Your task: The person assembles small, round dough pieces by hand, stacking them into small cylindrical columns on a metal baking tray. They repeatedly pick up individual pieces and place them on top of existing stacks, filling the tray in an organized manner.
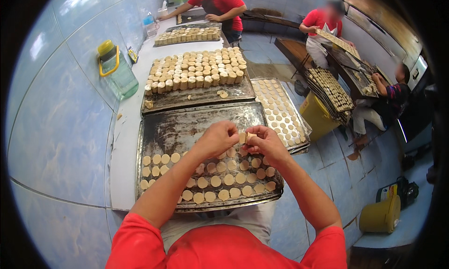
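Over a dark metal baking tray [177, 124], my two hands meet close together. My right hand [265, 142] is closed around a short stack of pale dough rounds [248, 137], gripped between thumb and fingers. Right beside that stack, my left hand [220, 139] is curled with its fingertips pinched; whatever they hold is hidden. Rows of flat dough rounds [215, 181] lie on the near half of the tray, partly covered by my left forearm. The tray's far half is bare, stained metal.
Beyond lies another tray [177, 99] bearing many stacked dough rounds [196, 68]. At right, a lower tray of rounds [278, 112] sits near a yellow bin [312, 114]. A big jug [117, 70] stands by the tiled wall. Several co-workers [322, 30] work further off.
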`<state>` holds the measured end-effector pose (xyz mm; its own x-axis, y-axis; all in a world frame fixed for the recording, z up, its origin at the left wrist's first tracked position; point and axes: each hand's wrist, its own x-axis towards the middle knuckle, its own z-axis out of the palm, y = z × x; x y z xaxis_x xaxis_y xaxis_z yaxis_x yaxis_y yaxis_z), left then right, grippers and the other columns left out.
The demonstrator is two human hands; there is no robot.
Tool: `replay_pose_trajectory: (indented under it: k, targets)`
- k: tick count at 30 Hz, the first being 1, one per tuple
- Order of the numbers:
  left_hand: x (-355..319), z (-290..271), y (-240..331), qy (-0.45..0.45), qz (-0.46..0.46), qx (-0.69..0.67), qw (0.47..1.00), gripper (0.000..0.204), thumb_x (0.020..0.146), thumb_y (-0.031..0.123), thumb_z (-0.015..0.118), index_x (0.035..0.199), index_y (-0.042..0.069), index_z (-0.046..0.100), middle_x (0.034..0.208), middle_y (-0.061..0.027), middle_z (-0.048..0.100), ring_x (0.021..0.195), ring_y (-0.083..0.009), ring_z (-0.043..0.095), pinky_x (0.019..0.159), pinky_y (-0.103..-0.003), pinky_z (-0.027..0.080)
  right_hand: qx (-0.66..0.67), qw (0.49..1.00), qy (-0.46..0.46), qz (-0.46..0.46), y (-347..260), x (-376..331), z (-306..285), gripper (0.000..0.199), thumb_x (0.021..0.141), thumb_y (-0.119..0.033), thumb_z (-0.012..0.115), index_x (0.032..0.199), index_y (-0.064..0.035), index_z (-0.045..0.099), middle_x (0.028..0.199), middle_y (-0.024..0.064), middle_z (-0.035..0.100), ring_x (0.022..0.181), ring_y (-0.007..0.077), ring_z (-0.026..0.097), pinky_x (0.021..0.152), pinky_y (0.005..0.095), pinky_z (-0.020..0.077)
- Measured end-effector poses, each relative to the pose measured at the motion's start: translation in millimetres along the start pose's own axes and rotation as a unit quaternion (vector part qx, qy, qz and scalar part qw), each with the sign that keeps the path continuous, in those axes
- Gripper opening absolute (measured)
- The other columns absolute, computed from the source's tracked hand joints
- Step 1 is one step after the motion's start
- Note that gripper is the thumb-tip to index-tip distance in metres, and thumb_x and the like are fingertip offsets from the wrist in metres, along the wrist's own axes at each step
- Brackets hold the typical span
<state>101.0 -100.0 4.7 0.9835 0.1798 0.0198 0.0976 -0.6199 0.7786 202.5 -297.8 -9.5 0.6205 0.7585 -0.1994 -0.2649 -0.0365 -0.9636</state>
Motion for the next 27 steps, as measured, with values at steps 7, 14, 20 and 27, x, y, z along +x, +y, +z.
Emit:
replay_pose_trajectory:
  k: [7, 14, 20, 27]
  targets:
    - [-15, -14, -9, -0.02, -0.042, -0.067, 0.997, 0.025, 0.094, 0.027, 0.076, 0.095, 0.001, 0.075, 0.077, -0.0076, 0.066, 0.074, -0.0161, 0.063, 0.07, -0.036, 0.053, -0.004, 0.999, -0.035, -0.008, 7, 10, 14, 0.046, 0.1, -0.013, 0.074, 0.136, 0.0092, 0.056, 0.103, 0.0147, 0.073, 0.081, 0.0152, 0.07, 0.07, 0.0255, 0.0561]
    - [-26, -30, -30, 0.02, -0.117, 0.077, 0.99, 0.029, 0.097, 0.03, 0.076, 0.099, 0.001, 0.076, 0.083, -0.0052, 0.069, 0.075, -0.0162, 0.06, 0.07, -0.035, 0.051, -0.073, 0.997, -0.009, 0.011, 5, 15, 28, 0.044, 0.101, -0.016, 0.076, 0.134, 0.0084, 0.06, 0.109, 0.0135, 0.073, 0.088, 0.0158, 0.074, 0.07, 0.0241, 0.0555]
    - [-38, -36, -31, 0.019, 0.003, -0.082, 0.996, 0.027, 0.095, 0.028, 0.077, 0.098, 0.002, 0.077, 0.085, -0.0077, 0.07, 0.074, -0.0162, 0.062, 0.069, -0.035, 0.052, -0.03, 0.996, -0.085, -0.012, 7, 21, 50, 0.042, 0.099, -0.018, 0.079, 0.129, 0.0072, 0.063, 0.108, 0.0115, 0.073, 0.09, 0.0165, 0.075, 0.071, 0.0244, 0.0554]
    - [-52, -55, -41, 0.018, -0.128, 0.042, 0.991, 0.027, 0.093, 0.027, 0.075, 0.095, 0.001, 0.075, 0.086, -0.0117, 0.073, 0.077, -0.0225, 0.068, 0.073, -0.038, 0.054, -0.004, 0.998, -0.066, 0.01, 11, 27, 65, 0.044, 0.101, -0.015, 0.076, 0.134, 0.0078, 0.057, 0.108, 0.014, 0.071, 0.09, 0.0178, 0.075, 0.069, 0.0243, 0.0549]
